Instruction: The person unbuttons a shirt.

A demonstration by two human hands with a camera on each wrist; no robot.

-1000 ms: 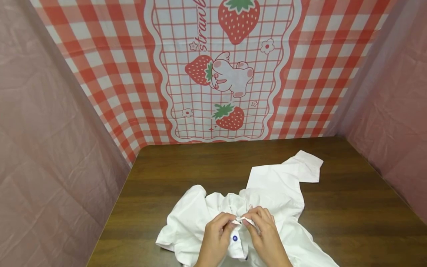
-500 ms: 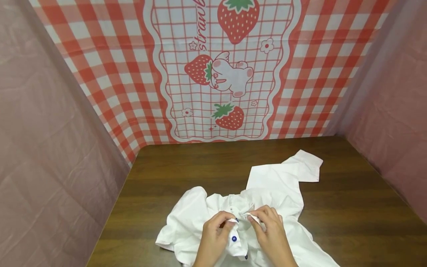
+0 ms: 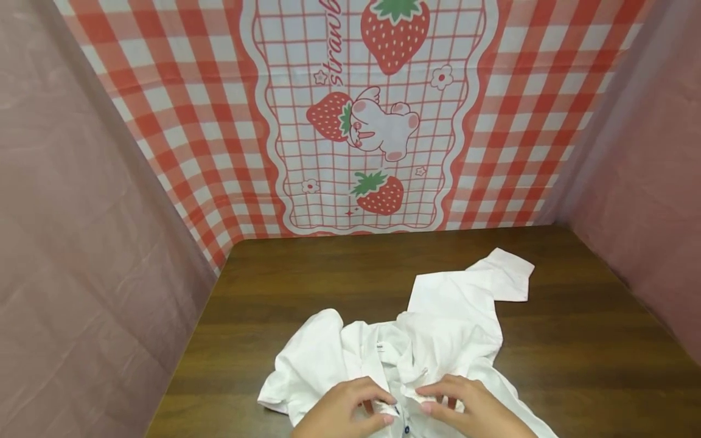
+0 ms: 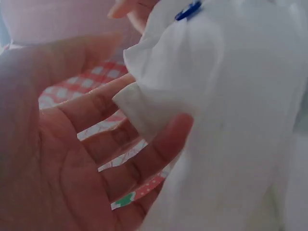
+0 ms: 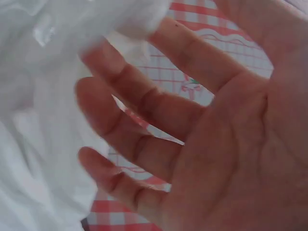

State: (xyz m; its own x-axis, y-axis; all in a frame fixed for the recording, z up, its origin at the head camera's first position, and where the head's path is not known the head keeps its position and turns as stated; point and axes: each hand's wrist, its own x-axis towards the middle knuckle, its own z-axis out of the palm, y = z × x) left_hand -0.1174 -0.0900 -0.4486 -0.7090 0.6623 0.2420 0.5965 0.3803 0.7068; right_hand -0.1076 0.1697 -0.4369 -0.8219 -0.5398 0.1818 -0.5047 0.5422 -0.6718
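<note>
A white shirt [image 3: 454, 340] with a collar and dark blue buttons lies spread on the table. A blue button [image 4: 188, 10] stands out near the top of the left wrist view. My left hand [image 3: 347, 410] is at the shirt's front edge, thumb apart and fingers fairly straight. In its wrist view a flap of cloth passes among those fingers. Opposite it, my right hand [image 3: 471, 404] has the other front edge between thumb and index finger. The right wrist view shows the remaining fingers [image 5: 154, 108] loosely bent beside the cloth, with the thumb tip out of frame.
The shirt lies on a brown wooden table [image 3: 306, 274]. One sleeve [image 3: 504, 274] reaches out to the back right. Behind hangs a red-and-white checked strawberry cloth [image 3: 219, 121], with pink drapes [image 3: 82, 243] on both sides.
Both hands have moved down toward the near edge. My left thumb and index finger have spread apart from their pinch. The collar now lies more open, showing the label inside.
</note>
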